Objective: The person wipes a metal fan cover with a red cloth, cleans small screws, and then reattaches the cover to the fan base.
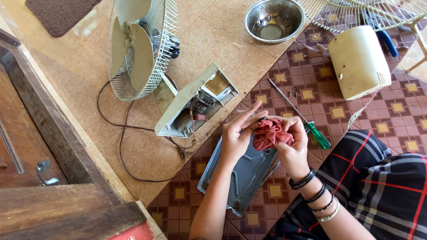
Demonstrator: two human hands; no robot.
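My right hand [294, 146] is closed around a crumpled red cloth [270, 134]. My left hand [237, 134] pinches the same cloth from the left, its forefinger stretched out above it; a small dark part shows between the fingertips. Both hands hover over a grey metal base plate [244, 178] lying on the patterned floor. Just left of the hands stands the fan's opened base housing [191, 104] with wires and parts showing inside.
A fan with blades and wire guard [138, 46] lies at the back left, its black cord [124, 146] looping over the floor. A green-handled screwdriver [307, 120], small screws [294, 93], a cream motor cover [359, 62], a steel bowl [273, 20] and a loose guard [356, 13] lie around.
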